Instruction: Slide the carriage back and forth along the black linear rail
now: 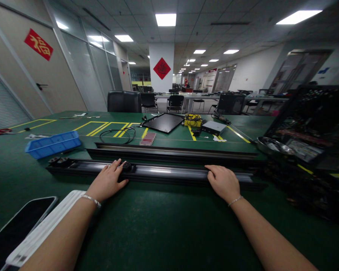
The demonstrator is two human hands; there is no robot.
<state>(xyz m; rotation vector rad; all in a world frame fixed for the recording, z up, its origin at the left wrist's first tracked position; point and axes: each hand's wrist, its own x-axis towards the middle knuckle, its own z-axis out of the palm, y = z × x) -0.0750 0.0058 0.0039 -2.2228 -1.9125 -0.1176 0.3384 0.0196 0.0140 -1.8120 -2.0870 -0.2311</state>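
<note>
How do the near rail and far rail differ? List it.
The left hand and right hand are on the near rail; neither holds the far rail. The near rail shows a broad silvery channel; the far rail looks mostly dark. The near rail carries dark fittings; the far rail shows none clearly. Both are long and lie on the table.

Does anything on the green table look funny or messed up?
Yes: the reddish patch beyond the two black rails looks odd. It's blocky squares, as if that bit of the picture was blurred, so I can't tell what it is. I don't see any spills.
</note>
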